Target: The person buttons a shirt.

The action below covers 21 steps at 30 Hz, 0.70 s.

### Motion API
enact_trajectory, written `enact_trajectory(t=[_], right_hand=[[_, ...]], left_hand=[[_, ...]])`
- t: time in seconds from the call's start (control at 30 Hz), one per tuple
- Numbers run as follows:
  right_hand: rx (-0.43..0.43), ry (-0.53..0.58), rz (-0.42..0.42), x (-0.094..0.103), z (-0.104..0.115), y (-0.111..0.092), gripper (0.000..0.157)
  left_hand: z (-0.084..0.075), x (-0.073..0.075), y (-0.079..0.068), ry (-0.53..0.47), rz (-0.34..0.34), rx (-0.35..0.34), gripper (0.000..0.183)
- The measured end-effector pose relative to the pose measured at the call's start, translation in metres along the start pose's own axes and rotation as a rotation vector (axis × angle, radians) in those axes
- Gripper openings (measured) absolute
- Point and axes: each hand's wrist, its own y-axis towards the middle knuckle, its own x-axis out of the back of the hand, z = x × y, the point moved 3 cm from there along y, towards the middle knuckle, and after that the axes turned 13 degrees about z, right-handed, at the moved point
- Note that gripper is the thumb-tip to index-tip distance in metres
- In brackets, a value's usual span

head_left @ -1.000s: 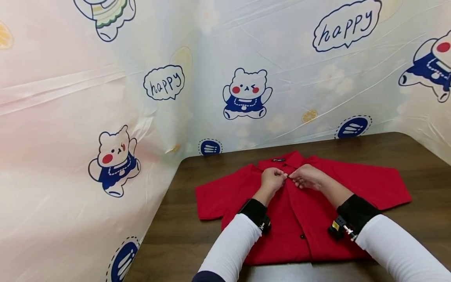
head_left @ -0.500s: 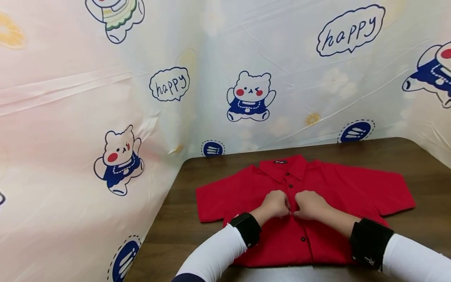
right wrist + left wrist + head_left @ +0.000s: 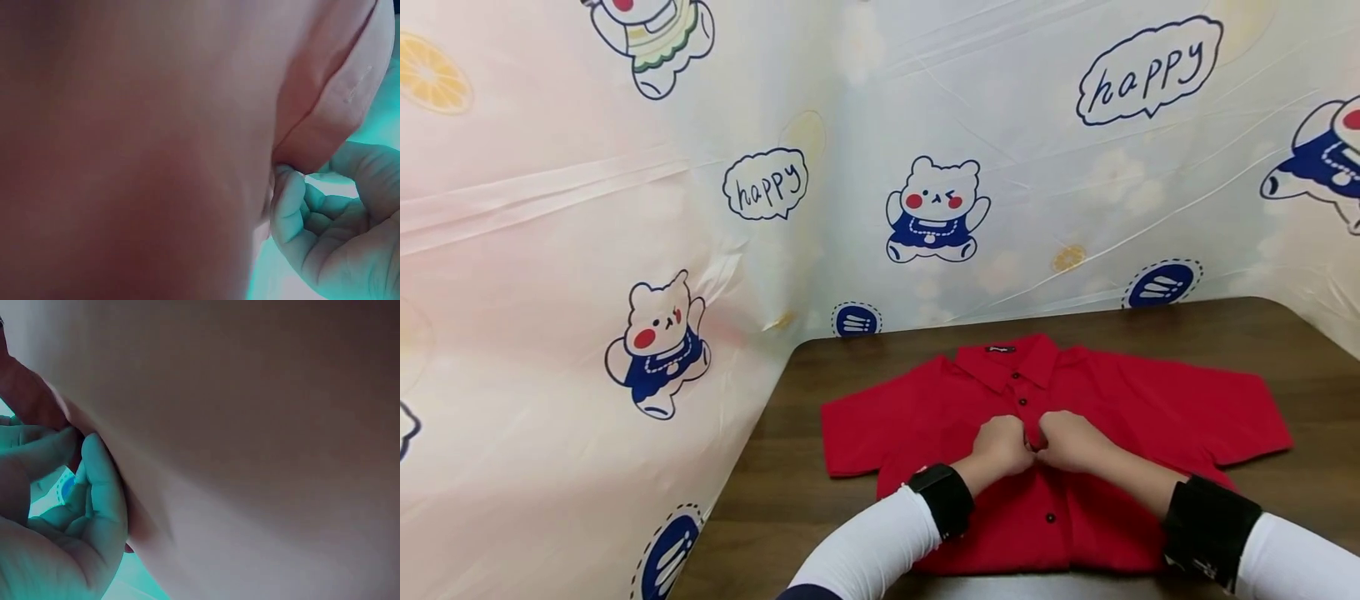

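A red short-sleeved shirt lies face up, its collar away from me and small dark buttons running down the front placket. My left hand pinches the placket edge below the upper buttons. Close beside it, my right hand pinches the cloth from the other side, and the two sets of fingertips nearly meet. In the right wrist view a thumb and curled finger grip the placket, where a stitched buttonhole shows. Any button between the fingertips is hidden. Lower down, one button shows.
The brown wooden table carries the shirt. Behind it and to the left hangs a pale curtain printed with cartoon bears. A light grey patch shows below the shirt's near hem.
Both hands have come down the placket from near the collar, toward me, uncovering the upper buttons. In the last half second they have stayed pinching about the same spot.
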Motion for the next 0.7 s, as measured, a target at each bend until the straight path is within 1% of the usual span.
enact_trajectory(t=[0.07, 0.1, 0.13, 0.17, 0.2, 0.23, 0.27, 0.33, 0.4, 0.43, 0.47, 0.5, 0.57, 0.63, 0.7], right_hand=[[0.001, 0.036, -0.003, 0.0, -0.002, 0.0, 0.05], [0.005, 0.041, -0.009, -0.001, -0.003, 0.0, 0.048], [0.01, 0.044, -0.016, 0.0, -0.004, 0.0, 0.044], [0.014, 0.048, -0.027, 0.0, -0.005, 0.0, 0.039], [0.015, 0.063, -0.034, 0.0, -0.006, 0.0, 0.033], [0.014, 0.091, -0.039, 0.001, -0.008, -0.001, 0.026], [0.016, 0.123, -0.041, 0.002, -0.009, -0.001, 0.019], [0.008, 0.228, -0.038, 0.005, -0.012, -0.003, 0.008], [-0.003, 0.354, -0.022, 0.007, -0.013, -0.003, 0.004], [-0.007, 0.413, -0.014, 0.008, -0.014, -0.003, 0.004], [-0.011, 0.464, -0.005, 0.009, -0.014, -0.003, 0.005], [-0.016, 0.515, 0.001, 0.009, -0.014, -0.002, 0.007], [-0.013, 0.581, 0.016, 0.01, -0.015, -0.001, 0.01], [-0.02, 0.621, 0.023, 0.011, -0.016, -0.001, 0.012], [-0.026, 0.634, 0.021, 0.012, -0.018, -0.004, 0.012]], left_hand=[[-0.001, -0.001, 0.0, 0.006, 0.002, 0.008, 0.052], [-0.001, -0.001, 0.001, -0.006, 0.001, 0.009, 0.051], [-0.001, -0.001, 0.001, -0.035, 0.006, 0.009, 0.049], [0.0, -0.001, 0.001, -0.085, 0.011, 0.011, 0.047], [0.002, -0.001, 0.001, -0.163, 0.02, 0.017, 0.044], [0.003, -0.001, 0.002, -0.264, 0.032, 0.022, 0.041], [0.005, -0.001, 0.002, -0.381, 0.046, 0.022, 0.037], [0.009, 0.0, 0.002, -0.622, 0.08, 0.027, 0.028], [0.013, 0.001, 0.002, -0.843, 0.118, 0.031, 0.019], [0.015, 0.001, 0.001, -0.929, 0.137, 0.031, 0.015], [0.017, 0.002, 0.001, -0.989, 0.155, 0.032, 0.013], [0.018, 0.003, 0.001, -1.034, 0.17, 0.036, 0.011], [0.02, 0.005, 0.0, -1.09, 0.195, 0.038, 0.01], [0.02, 0.006, -0.001, -1.111, 0.211, 0.037, 0.011], [0.018, 0.005, -0.001, -1.126, 0.228, 0.034, 0.011]])
